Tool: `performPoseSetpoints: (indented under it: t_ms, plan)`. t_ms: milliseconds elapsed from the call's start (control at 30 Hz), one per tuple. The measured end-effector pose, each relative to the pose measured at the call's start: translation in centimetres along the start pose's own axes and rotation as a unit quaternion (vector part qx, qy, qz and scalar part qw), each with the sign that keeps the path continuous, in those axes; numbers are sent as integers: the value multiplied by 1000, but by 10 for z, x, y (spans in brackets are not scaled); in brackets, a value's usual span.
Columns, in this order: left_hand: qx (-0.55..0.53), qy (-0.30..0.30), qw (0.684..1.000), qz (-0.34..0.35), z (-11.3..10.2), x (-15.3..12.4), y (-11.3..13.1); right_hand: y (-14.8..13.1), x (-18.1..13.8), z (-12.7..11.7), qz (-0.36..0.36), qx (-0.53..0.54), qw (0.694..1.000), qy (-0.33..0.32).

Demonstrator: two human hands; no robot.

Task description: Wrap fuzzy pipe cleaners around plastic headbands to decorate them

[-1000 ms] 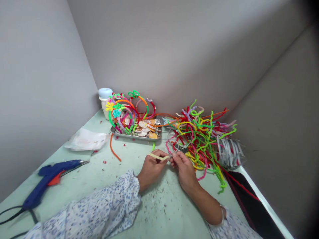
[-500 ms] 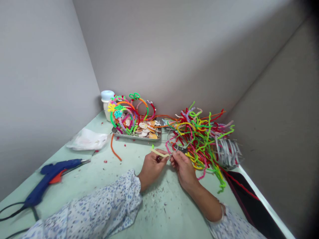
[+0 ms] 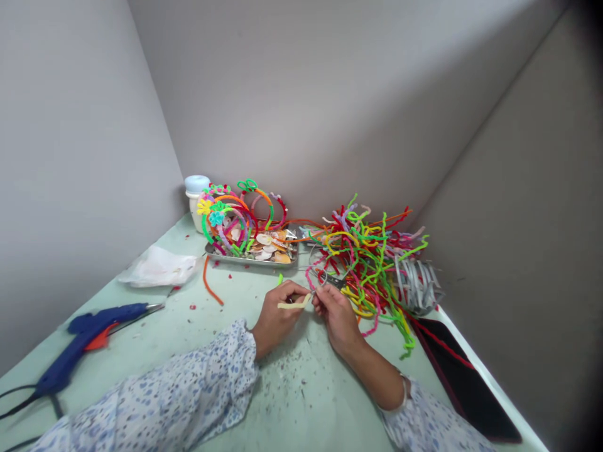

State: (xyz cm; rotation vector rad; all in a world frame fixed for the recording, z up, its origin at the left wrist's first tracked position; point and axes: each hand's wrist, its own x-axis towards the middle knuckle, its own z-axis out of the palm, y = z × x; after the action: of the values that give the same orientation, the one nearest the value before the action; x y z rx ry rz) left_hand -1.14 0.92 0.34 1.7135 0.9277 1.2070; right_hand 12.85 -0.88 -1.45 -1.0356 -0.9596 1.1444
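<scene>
My left hand (image 3: 274, 316) and my right hand (image 3: 335, 316) meet over the pale green table (image 3: 188, 339). Both pinch a short pale yellow pipe cleaner (image 3: 293, 304) that runs between them, the left hand at its left part, the right hand at its right end. A thin grey wire hoop (image 3: 325, 270) rises just behind my right fingers, which touch its near part. Right behind the hands lies a tangled heap of coloured pipe cleaners (image 3: 372, 257).
A metal tray (image 3: 249, 257) holds shells and finished pipe-cleaner headbands (image 3: 230, 213), with a white jar (image 3: 195, 198) behind it. A blue glue gun (image 3: 82, 339) lies at the left, near a white plastic bag (image 3: 157, 267). Grey headbands (image 3: 417, 285) and a dark phone (image 3: 464, 383) are at the right.
The yellow pipe cleaner has tipped from slanting up-left to nearly level between my hands. The hands stay together; the view has shifted slightly.
</scene>
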Motion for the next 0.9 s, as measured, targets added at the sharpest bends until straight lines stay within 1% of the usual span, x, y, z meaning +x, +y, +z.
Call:
performPoseSetpoints:
  t_ms: [200, 333, 500, 800, 900]
  plan:
    - [51, 17, 996, 68, 1, 1, 3, -2, 0, 1, 10, 27, 1000, 0]
    - [56, 33, 994, 89, 1, 1, 2, -2, 0, 2, 17, 41, 999, 5]
    - [56, 24, 991, 121, -1, -1, 2, -2, 0, 1, 18, 52, 998, -4]
    - [69, 22, 992, 108, 1, 0, -2, -1, 0, 2, 21, 59, 998, 1]
    - [64, 5, 994, 92, 1, -1, 1, -1, 0, 1, 16, 56, 998, 0]
